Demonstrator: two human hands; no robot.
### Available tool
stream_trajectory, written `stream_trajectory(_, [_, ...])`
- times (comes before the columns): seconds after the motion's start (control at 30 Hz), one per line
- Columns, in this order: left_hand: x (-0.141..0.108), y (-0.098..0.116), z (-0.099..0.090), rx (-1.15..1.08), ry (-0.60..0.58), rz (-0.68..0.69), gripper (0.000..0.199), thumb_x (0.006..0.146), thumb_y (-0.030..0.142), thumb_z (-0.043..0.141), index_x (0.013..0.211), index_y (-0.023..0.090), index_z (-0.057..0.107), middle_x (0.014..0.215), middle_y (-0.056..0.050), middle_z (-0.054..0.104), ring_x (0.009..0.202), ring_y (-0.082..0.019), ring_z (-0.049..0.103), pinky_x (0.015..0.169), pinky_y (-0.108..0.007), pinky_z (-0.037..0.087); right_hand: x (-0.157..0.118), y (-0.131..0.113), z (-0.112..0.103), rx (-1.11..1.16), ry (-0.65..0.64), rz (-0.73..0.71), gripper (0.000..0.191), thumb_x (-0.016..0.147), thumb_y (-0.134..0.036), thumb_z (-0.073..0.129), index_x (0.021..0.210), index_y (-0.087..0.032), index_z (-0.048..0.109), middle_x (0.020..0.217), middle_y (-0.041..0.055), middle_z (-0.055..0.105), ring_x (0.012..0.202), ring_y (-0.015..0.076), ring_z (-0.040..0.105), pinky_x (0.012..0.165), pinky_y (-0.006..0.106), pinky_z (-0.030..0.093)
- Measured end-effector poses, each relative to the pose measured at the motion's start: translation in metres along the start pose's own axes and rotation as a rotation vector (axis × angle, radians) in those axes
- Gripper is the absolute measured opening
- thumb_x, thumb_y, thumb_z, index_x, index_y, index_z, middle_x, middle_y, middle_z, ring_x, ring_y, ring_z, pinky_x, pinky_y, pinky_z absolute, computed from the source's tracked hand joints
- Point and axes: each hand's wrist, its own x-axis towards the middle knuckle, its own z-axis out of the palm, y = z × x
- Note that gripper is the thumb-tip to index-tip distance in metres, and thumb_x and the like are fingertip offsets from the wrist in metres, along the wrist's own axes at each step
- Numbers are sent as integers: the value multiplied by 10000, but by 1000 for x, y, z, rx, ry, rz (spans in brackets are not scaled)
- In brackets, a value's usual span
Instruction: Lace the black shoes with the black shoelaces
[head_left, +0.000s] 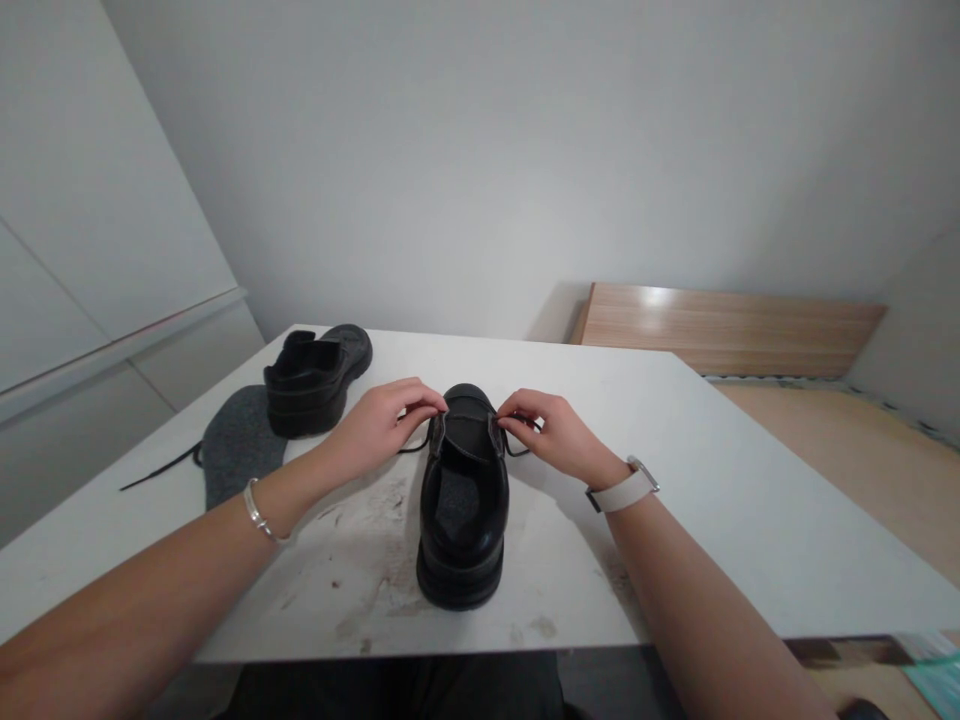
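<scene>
A black lace-up shoe [463,560] stands upright before me, its heel toward me and its toe pointing away. Its opening is spread, with a grey lining inside and the tongue lying forward. My left hand [390,422] pinches at the left eyelet flap, and a black shoelace [414,450] loops out below its fingers. On the opposite flap, my right hand [553,432] is closed in a pinch on the lace's other side, which curves under the fingers. The fingertips partly hide the eyelets.
At the table's far left sits a second black shoe [309,395]. Beside it lie a dark grey insole [244,445] and a loose black lace [165,466]. Dirt smudges mark the white table [360,600]. Behind are a wall and a wooden headboard [720,325].
</scene>
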Motion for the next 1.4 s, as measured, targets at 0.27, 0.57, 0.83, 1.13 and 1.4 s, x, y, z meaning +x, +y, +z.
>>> stream_trajectory(0.27, [-2, 1, 2, 34, -100, 52, 321, 992, 189, 406, 1116, 213, 701, 874, -36, 568, 802, -158, 558, 757, -279, 449, -1, 0, 0, 9, 0, -3, 84, 898, -135, 615, 866, -175, 681, 830, 17, 676, 742, 124, 559, 684, 253, 426])
stream_trajectory(0.57, [0, -12, 2, -302, -97, -160, 115, 909, 232, 540, 887, 155, 624, 821, -33, 650, 762, -155, 593, 700, -266, 465, -1, 1, 1, 3, -11, -1, 86, 907, -160, 627, 845, -170, 687, 821, 17, 674, 733, 119, 557, 685, 249, 423])
stream_trajectory(0.83, [-1, -10, -2, -96, -104, -94, 219, 941, 293, 562, 1074, 176, 691, 929, -66, 710, 830, -179, 633, 727, -282, 475, -2, 2, 0, -2, -17, -6, 96, 914, -181, 616, 854, -171, 691, 819, 22, 672, 734, 124, 561, 684, 257, 426])
stream_trajectory(1.13, [-3, -14, -5, 51, -83, 15, 210, 947, 272, 592, 1089, 184, 721, 977, -79, 742, 858, -180, 668, 827, -312, 515, -1, 2, 1, -7, -17, -12, 102, 917, -186, 610, 854, -175, 689, 826, 27, 680, 739, 130, 569, 686, 267, 438])
stream_trajectory(1.4, [-4, -11, -1, 180, -85, 120, 305, 956, 145, 530, 1220, 208, 668, 1026, -84, 719, 912, -183, 653, 862, -321, 506, -2, 0, 0, -20, -29, 9, 94, 915, -182, 611, 861, -177, 688, 830, 26, 678, 756, 137, 579, 698, 272, 436])
